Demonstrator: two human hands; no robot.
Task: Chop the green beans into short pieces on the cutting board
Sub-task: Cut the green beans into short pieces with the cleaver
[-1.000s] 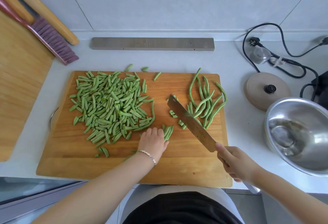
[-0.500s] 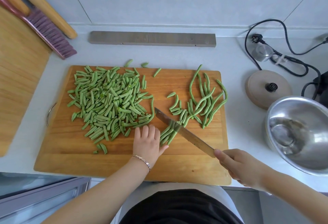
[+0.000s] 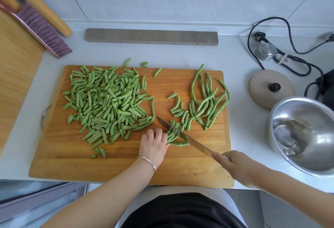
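1. The rectangular wooden cutting board (image 3: 198,86) lies on the pale countertop and fills the centre of the frame.
2. A large pile of short-cut green bean pieces (image 3: 108,101) covers the left half of the board. A few stray pieces lie on the counter just past the board's upper edge.
3. Long uncut green beans (image 3: 209,101) lie on the right half of the board, with several short pieces beside them on their left.
4. The left hand (image 3: 153,144), at lower centre, has its fingers curled over one end of a small bundle of green beans (image 3: 173,135) and holds it down on the board.
5. The right hand (image 3: 233,164), at lower right, is closed around the handle of the steel-bladed kitchen knife (image 3: 184,137). The blade lies diagonally across the bundle, next to the left knuckles.
6. A round stainless steel bowl (image 3: 316,119) sits at the right edge of the frame, off the board.
7. A grey rectangular bar (image 3: 151,37) lies along the wall above the board, and a black power cord (image 3: 271,18) is coiled at upper right.
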